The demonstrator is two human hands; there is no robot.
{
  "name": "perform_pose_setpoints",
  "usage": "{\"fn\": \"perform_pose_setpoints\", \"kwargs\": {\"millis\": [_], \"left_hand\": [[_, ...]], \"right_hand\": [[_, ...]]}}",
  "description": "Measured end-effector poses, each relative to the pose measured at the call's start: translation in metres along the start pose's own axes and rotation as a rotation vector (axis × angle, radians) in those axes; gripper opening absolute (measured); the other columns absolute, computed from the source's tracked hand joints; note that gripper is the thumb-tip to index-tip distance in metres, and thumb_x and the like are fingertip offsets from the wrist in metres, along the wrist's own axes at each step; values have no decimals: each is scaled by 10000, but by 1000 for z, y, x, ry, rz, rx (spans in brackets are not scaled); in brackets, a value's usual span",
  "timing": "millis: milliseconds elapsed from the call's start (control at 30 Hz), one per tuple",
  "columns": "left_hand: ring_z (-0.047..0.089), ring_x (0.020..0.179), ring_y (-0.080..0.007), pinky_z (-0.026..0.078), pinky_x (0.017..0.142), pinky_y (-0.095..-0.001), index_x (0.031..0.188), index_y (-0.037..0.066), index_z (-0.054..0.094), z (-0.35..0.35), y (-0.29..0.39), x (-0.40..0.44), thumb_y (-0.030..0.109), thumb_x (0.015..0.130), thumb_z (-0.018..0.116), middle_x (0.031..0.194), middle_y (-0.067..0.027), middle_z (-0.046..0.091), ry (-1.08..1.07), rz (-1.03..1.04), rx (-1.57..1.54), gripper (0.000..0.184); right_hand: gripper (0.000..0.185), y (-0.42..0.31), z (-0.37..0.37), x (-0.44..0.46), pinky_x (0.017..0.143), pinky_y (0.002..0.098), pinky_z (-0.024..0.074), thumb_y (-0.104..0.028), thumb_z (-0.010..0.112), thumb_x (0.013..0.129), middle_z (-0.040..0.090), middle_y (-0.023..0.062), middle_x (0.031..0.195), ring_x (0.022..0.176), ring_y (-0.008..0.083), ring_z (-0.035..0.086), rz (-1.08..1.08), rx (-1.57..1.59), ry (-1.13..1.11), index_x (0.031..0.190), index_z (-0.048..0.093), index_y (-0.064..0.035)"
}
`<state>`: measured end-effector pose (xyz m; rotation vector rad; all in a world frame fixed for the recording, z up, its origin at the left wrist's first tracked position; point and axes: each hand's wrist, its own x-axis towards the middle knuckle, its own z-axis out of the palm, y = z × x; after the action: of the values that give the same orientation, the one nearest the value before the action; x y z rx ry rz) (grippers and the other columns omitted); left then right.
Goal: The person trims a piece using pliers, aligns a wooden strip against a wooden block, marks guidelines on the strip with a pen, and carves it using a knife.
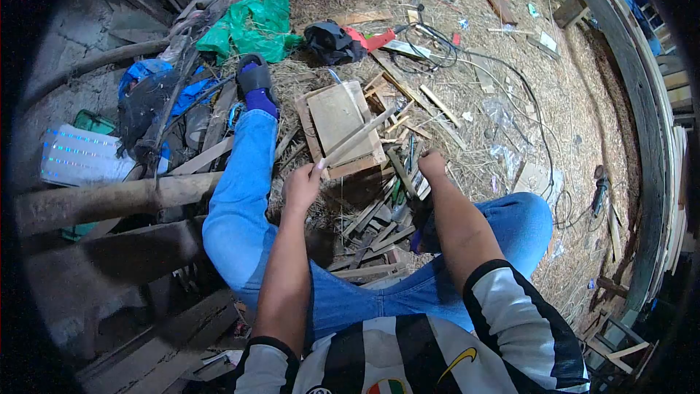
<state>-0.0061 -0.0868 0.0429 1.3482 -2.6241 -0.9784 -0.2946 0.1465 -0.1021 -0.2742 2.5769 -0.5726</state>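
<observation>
My left hand (pixel 301 188) is closed around the lower end of a thin wooden strip (pixel 359 138). The strip slants up and to the right across a square wooden panel with a raised frame (pixel 332 118), which lies on the ground between my legs. To the right of the panel, my right hand (pixel 432 165) is closed, with its fingers turned down and away from view. Whatever it may grip is hidden. Just beside and below that hand lies a heap of wood offcuts (pixel 383 220), with several slender pieces jumbled together.
Shavings cover the ground. A green plastic sheet (pixel 251 28) and a dark cloth bag (pixel 332 41) lie ahead. A black cable (pixel 503 62) loops on the right, near a corded power tool (pixel 600 191). At left runs a thick pole (pixel 109 203); at right, a long timber beam (pixel 634 80).
</observation>
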Motion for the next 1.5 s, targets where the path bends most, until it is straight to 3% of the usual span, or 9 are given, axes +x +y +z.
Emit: {"fn": "perform_pose_setpoints", "kwargs": {"millis": [167, 233, 300, 500, 600, 867, 1100, 1233, 1500], "left_hand": [[643, 823, -462, 477, 718, -530, 857, 39, 671, -1, 6, 7, 469, 1020, 550, 817, -231, 670, -44, -41, 14, 475], [643, 824, -458, 474, 717, -532, 844, 30, 661, -5, 12, 8, 454, 1016, 565, 822, -229, 668, -14, -12, -29, 468], [643, 828, -457, 473, 715, -533, 842, 28, 659, -10, 19, 11, 441, 1013, 573, 830, -226, 668, -24, -8, -13, 455], [644, 831, -448, 484, 715, -528, 843, 27, 660, -8, 14, 16, 386, 1008, 588, 854, -211, 666, -6, 23, 47, 401], [666, 809, -431, 498, 715, -494, 984, 38, 730, -6, 8, 17, 414, 1004, 613, 868, -223, 692, -1, 59, 18, 395], [664, 886, -392, 504, 783, -492, 1005, 93, 766, -11, 13, 16, 368, 991, 621, 873, -175, 687, 9, 72, -23, 311], [694, 982, -420, 537, 844, -483, 1126, 40, 738, -21, 22, 17, 394, 1026, 581, 1047, -228, 725, -103, 43, -88, 400], [696, 909, -413, 526, 783, -512, 1073, 88, 737, -7, 13, 16, 373, 1022, 579, 951, -191, 730, 15, 55, -50, 330], [692, 938, -424, 528, 789, -532, 1038, 83, 724, -13, 22, 17, 418, 940, 687, 963, -219, 724, -165, -52, 88, 351]], "right_hand": [[366, -5, 19, 0, 957, 478, 539, -184, 634, 807, 735, 219, 1075, 1045, 366, 708, -148, -221, -134, 1149, 726, -95], [410, -15, 23, 4, 968, 505, 535, -158, 617, 831, 678, 241, 1237, 1087, 387, 689, -80, -211, -234, 1232, 689, -109], [415, -22, 35, 6, 974, 507, 541, -148, 615, 864, 590, 252, 1361, 1143, 422, 653, -212, -327, -67, 1276, 662, -122], [306, -43, 34, 15, 991, 493, 542, -107, 544, 948, 499, 240, 1448, 1225, 414, 600, -128, -369, -192, 1222, 672, -61], [299, -38, 39, 20, 974, 488, 550, -126, 573, 922, 627, 246, 1289, 1163, 402, 651, -148, -344, -185, 1186, 685, -42], [350, -2, 76, 56, 949, 468, 554, -177, 639, 804, 733, 247, 1084, 1038, 398, 713, 9, -157, -146, 1116, 769, -86], [357, -38, 24, 16, 936, 468, 551, -283, 641, 802, 747, 229, 1054, 1021, 402, 717, 181, 32, 45, 1070, 798, -107], [363, -24, 29, 19, 934, 469, 548, -304, 630, 799, 747, 236, 1044, 1024, 406, 716, 194, 45, 50, 1045, 802, -102], [296, 2, 48, 25, 924, 457, 560, -288, 651, 823, 751, 219, 1025, 1035, 411, 710, 191, 52, -98, 994, 805, -102]]}}
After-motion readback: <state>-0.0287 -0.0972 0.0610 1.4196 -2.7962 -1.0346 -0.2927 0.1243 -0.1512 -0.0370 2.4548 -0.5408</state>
